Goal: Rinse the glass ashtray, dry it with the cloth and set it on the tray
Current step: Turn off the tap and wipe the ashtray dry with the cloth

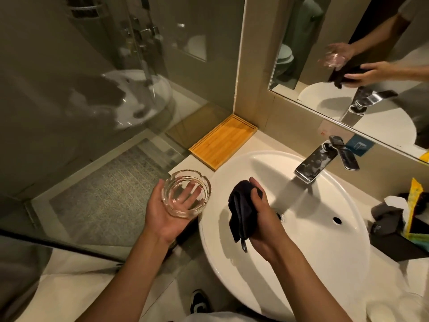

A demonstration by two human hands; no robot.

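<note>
A clear round glass ashtray (186, 193) rests upright on the palm of my left hand (166, 213), held left of the basin over the counter's edge. My right hand (263, 213) grips a dark bunched cloth (241, 209) above the white sink (325, 247). Cloth and ashtray are apart, with a gap between them. A bamboo tray (224, 141) lies bare in the counter's back left corner, beyond the ashtray. Water runs from the chrome tap (321, 158) into the basin.
A mirror (362, 54) on the back wall reflects both hands. A glass shower partition (92, 89) stands to the left. Dark and yellow packets (408, 217) crowd the counter right of the sink. A white round object (383, 310) sits at the bottom right.
</note>
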